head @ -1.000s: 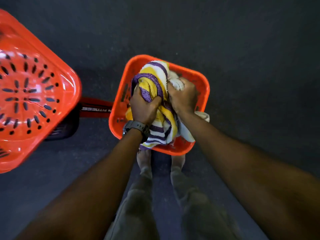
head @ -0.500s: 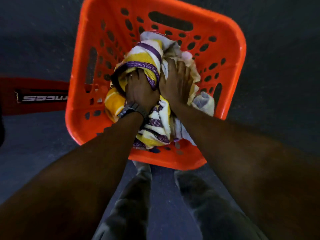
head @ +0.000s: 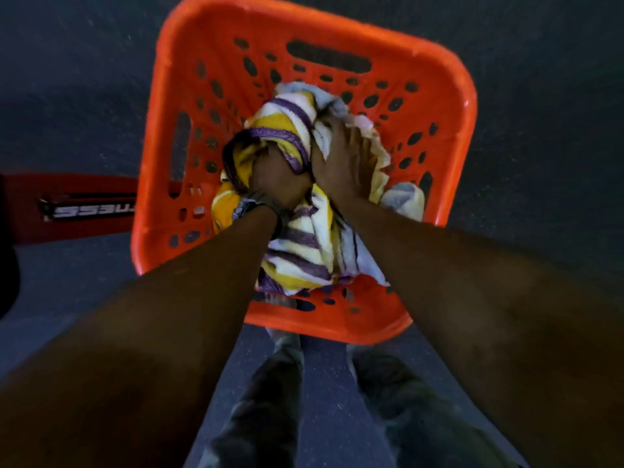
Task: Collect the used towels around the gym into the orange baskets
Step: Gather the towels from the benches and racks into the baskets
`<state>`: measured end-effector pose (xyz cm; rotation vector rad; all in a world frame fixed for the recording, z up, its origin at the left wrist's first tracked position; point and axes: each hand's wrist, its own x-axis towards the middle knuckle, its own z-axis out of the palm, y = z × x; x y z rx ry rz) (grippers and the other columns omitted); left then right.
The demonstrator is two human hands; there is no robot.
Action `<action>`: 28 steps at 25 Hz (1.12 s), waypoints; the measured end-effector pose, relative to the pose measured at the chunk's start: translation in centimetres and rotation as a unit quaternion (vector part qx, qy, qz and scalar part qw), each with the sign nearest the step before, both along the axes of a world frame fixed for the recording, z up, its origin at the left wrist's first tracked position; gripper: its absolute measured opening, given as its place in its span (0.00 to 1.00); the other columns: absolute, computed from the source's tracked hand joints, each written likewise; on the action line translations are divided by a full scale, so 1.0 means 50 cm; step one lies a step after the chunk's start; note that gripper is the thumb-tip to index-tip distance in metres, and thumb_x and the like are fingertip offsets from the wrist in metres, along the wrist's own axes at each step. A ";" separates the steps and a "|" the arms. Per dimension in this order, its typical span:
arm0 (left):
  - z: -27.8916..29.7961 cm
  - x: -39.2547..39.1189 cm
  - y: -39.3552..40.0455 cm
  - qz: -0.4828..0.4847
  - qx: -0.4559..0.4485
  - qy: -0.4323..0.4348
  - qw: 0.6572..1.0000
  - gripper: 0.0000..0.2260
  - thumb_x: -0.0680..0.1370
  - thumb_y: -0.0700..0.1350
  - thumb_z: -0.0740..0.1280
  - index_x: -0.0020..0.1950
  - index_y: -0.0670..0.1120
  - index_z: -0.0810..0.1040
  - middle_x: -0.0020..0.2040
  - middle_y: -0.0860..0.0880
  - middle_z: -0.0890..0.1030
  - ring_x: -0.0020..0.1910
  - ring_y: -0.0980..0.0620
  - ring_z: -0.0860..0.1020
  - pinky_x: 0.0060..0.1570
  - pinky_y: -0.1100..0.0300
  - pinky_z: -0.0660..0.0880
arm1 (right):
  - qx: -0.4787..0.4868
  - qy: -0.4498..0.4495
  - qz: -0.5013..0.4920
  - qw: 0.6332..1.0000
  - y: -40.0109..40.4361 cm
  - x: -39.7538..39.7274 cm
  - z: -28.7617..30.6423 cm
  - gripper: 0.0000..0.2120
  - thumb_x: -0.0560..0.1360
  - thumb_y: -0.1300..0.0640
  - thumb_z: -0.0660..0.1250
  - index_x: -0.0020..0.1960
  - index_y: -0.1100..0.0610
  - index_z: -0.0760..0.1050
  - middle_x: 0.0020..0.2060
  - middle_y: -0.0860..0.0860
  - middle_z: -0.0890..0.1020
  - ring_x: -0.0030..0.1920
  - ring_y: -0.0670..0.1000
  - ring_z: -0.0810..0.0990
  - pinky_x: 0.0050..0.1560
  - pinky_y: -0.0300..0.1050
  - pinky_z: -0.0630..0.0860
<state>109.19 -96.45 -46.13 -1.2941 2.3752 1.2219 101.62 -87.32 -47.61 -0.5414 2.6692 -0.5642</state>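
Dim, soft motion blur, wide-angle edge distortion

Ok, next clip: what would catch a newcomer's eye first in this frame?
The bright orange basket fills the upper middle against the dark floor, with a yellow, purple and white striped towel bundled inside it. Both hands are sunk into that bundle: the left hand, above a dark wristwatch, is buried in the folds, and the right hand presses flat on top. A red bar with white lettering lies at left.
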 end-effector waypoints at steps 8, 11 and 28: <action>0.487 -0.086 -0.021 0.160 0.070 0.131 0.976 0.30 0.66 0.64 0.68 0.57 0.43 0.79 0.54 0.44 0.83 0.54 0.45 0.80 0.59 0.48 0.75 | -0.187 -0.158 -0.214 0.946 0.025 -0.061 0.447 0.22 0.81 0.44 0.63 0.31 0.54 0.70 0.36 0.56 0.79 0.41 0.55 0.78 0.40 0.50 0.64; 0.787 -0.198 -0.003 0.104 0.127 0.220 0.962 0.19 0.67 0.64 0.70 0.43 0.49 0.80 0.41 0.49 0.83 0.41 0.50 0.79 0.47 0.52 0.75 | -0.312 -0.183 -0.284 0.888 0.035 -0.140 0.719 0.23 0.81 0.50 0.65 0.29 0.54 0.71 0.28 0.52 0.77 0.34 0.53 0.76 0.39 0.51 0.70; 1.922 -0.150 0.652 -0.327 0.232 0.526 0.750 0.16 0.79 0.57 0.65 0.39 0.47 0.80 0.36 0.51 0.83 0.35 0.51 0.80 0.43 0.52 0.77 | -0.531 0.281 -0.393 0.696 0.702 0.083 1.919 0.19 0.81 0.49 0.65 0.33 0.54 0.74 0.27 0.48 0.76 0.30 0.48 0.74 0.37 0.47 0.72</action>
